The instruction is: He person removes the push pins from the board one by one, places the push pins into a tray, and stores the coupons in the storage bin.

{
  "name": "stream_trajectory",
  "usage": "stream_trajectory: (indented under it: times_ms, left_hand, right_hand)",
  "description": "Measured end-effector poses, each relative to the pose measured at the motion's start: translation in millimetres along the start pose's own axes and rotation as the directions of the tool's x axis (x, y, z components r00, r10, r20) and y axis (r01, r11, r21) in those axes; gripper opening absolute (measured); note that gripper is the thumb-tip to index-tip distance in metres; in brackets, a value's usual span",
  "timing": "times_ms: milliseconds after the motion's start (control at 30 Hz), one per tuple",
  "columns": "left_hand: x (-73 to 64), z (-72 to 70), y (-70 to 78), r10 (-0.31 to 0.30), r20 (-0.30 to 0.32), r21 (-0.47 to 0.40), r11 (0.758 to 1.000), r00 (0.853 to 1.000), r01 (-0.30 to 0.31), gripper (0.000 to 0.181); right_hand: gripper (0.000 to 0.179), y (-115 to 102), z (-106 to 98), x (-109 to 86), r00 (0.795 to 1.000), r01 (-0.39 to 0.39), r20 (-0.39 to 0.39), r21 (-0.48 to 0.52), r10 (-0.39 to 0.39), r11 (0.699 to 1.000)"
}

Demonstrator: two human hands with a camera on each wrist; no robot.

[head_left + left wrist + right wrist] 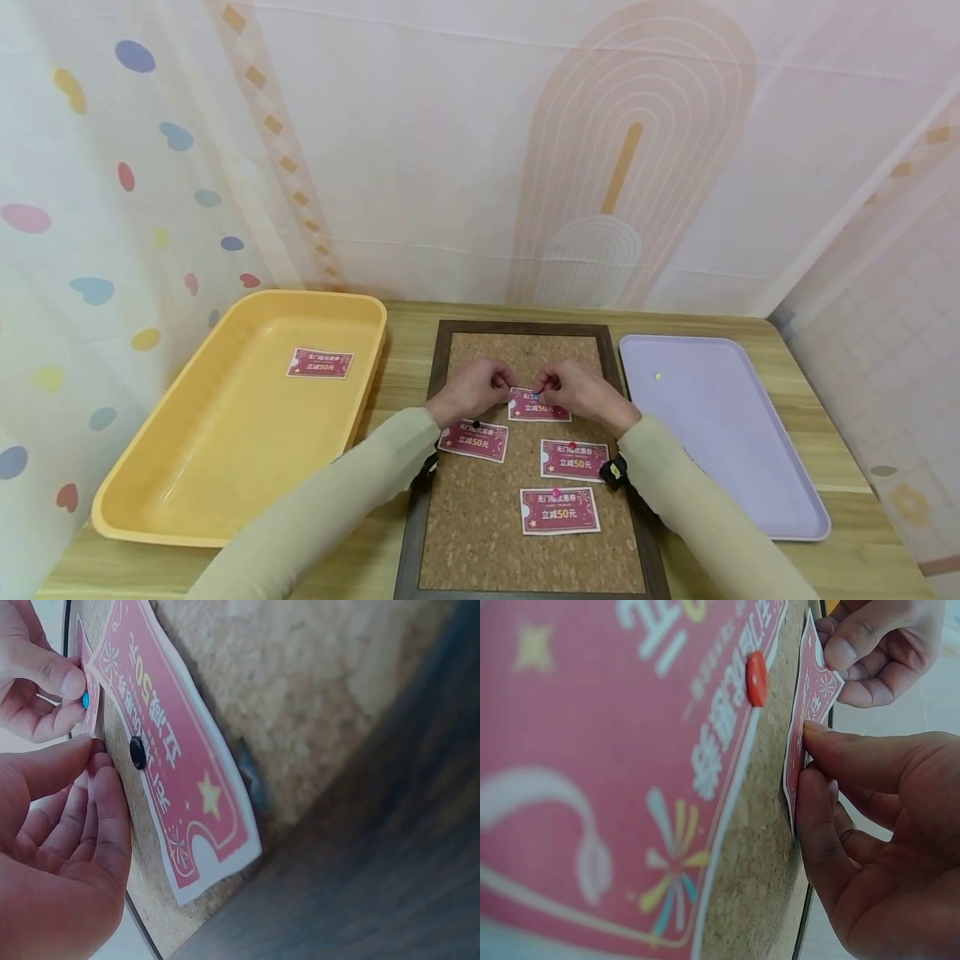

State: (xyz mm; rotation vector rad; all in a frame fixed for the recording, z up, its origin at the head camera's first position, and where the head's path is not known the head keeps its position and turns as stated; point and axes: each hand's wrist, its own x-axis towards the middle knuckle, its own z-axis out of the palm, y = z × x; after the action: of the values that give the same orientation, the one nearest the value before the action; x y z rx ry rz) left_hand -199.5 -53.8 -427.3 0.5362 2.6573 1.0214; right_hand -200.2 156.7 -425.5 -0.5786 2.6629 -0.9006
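Note:
A pink-red coupon (542,408) lies near the top of the framed cork board (480,542), between both hands. My left hand (477,385) pinches its upper left corner between thumb and fingers. At the coupon's top edge, my right hand (577,390) pinches a blue pushpin (85,700), its thumb pressed over the pin. Just below my left hand is a coupon (472,442) with a black pushpin (137,752). Under my right hand, another coupon (573,461) carries a red pushpin (757,679). Lowest on the board is a coupon (560,512) with a pink pushpin (556,492).
A deep yellow tray (247,433) stands left of the board, with one coupon (320,364) inside. To the right, a shallow lavender tray (720,433) holds a small yellow pushpin (657,377). A patterned curtain (420,167) hangs behind the wooden table (843,433).

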Motion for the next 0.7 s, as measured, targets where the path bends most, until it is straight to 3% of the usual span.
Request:
stream_trajectory:
  times_ms: [233, 700]
  left_hand:
    - [1.1, 0.4, -2.0, 0.019, -0.006, -0.002, 1.0, 1.0, -0.019, 0.008]
    - [0.7, -1.6, -2.0, -0.011, 0.005, -0.01, 1.0, 1.0, 0.011, 0.009]
  right_hand:
    - [0.004, 0.6, 0.4, 0.4, 1.0, 0.015, -0.006, -0.007, -0.015, 1.0]
    - [0.004, -0.7, 2.2, 0.6, 1.0, 0.01, -0.006, 0.012, -0.01, 1.0]
